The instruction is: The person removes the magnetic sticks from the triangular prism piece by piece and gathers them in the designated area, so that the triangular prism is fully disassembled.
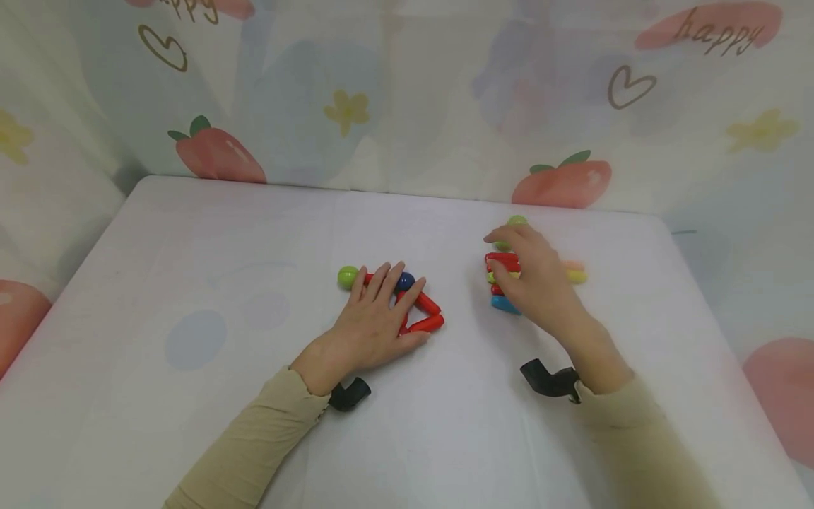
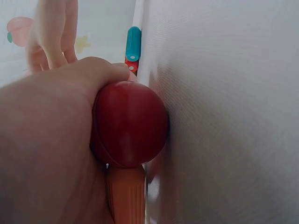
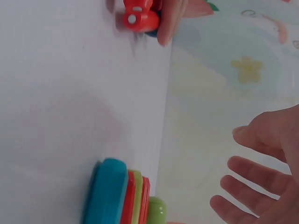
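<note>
Nearest to the person, two beige sleeves [image 1: 254, 438] are lying over the white desk [image 1: 159, 297], and one black wrist mount [image 1: 550, 380] is sitting under each forearm, two in all.

The left hand [image 1: 375, 322] is resting flat on a small build of magnetic sticks and balls. Its fingers [image 1: 381, 279] are straight and a little spread, pressing down and not pinching. Under and beside this hand I am counting two red sticks [image 1: 427, 314] that are meeting in a corner at the right, one blue ball [image 1: 405, 281] between the fingertips, and one green ball [image 1: 347, 276] just left of the fingers. In the left wrist view, one red ball [image 2: 131, 123] is lying against the palm, with an orange-red stick [image 2: 125, 196] below it.

To the right, well apart from the first build, the right hand [image 1: 537, 279] is hovering over a pile of sticks [image 1: 504, 283]. Its fingers [image 3: 247, 175] are spread and relaxed, holding nothing. In the pile, one blue stick [image 1: 504, 305], two red ones, one yellow-green one and one pale orange one are showing; the hand is hiding part of the pile, so I cannot tell if there are more. One green ball [image 1: 517, 220] is lying at the far side of the pile.

Behind the desk a printed curtain [image 1: 407, 99] is hanging. The word "happy" [image 1: 718, 32] is standing on it at the upper right, and again, cut by the frame edge, at the upper left. Two outline hearts are also visible.
</note>
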Tool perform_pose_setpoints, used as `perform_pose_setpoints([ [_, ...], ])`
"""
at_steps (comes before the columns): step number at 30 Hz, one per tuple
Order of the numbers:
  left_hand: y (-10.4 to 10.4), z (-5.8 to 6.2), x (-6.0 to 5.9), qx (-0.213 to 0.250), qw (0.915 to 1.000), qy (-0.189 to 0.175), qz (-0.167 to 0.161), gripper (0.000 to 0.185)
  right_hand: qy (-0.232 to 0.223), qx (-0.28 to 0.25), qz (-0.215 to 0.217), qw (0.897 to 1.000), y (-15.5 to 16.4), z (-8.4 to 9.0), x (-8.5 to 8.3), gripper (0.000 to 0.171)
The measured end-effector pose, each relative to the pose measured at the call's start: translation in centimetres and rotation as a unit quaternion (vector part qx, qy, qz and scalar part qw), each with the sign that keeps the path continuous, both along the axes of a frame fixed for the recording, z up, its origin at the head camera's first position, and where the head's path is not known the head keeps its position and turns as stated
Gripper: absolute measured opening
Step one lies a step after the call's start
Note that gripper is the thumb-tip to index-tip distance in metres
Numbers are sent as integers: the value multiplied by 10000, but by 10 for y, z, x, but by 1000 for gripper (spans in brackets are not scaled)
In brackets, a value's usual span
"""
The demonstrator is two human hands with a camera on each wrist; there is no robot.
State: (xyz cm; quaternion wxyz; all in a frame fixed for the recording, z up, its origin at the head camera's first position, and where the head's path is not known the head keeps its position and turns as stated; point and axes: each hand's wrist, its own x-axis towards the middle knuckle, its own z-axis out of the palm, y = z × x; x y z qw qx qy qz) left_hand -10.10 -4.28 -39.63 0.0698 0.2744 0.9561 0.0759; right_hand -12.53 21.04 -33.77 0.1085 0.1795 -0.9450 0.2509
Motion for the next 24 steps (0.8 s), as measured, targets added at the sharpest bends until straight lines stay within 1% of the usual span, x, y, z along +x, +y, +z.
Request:
perform_pose_setpoints([
  [4,0,1,0,-46,10000,-8,6,81,263,-79,286,9992,-11,-7,14,31],
  [9,0,3,0,-108,9999,-3,-5,81,334,-149,535,9979,-22,-12,30,32],
  [16,1,2,0,-105,9999,-19,-10,82,161,130,787,9967,-32,-17,46,35],
  [24,0,4,-1,-183,9998,-88,-67,88,-186,417,1150,9923,-44,-26,51,30],
])
